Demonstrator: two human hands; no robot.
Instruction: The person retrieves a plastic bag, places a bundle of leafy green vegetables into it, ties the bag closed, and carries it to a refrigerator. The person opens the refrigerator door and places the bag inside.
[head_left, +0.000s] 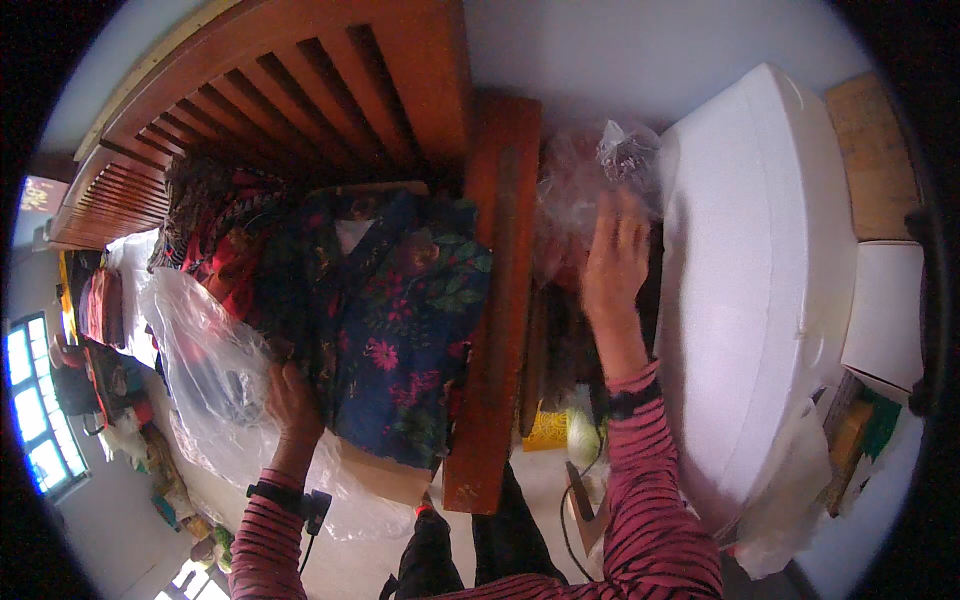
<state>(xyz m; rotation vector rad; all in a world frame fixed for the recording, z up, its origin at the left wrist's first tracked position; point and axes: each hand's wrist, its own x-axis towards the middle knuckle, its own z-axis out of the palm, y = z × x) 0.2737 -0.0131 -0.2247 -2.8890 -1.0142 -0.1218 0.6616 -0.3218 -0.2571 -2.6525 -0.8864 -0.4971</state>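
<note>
A dark blue garment with pink flowers and green leaves (394, 322) lies folded on cardboard (386, 476), on a slatted wooden bench. At its lower left edge is my left hand (294, 401), beside a clear plastic bag (217, 375); whether its fingers grip either one is hard to tell. My right hand (619, 255) reaches beyond the bench's wooden armrest (495, 300), at a crumpled clear plastic bag (574, 184). The hand is blurred, and its hold on the bag is unclear. Red and black patterned cloth (225, 247) is heaped left of the garment.
The bench's slatted backrest (300, 97) rises behind the clothes. A large white padded block (742, 300) stands close to the right arm. Below the right forearm are a yellow patterned box (546, 429), a pale green rounded item (583, 439) and a dark cable (566, 525).
</note>
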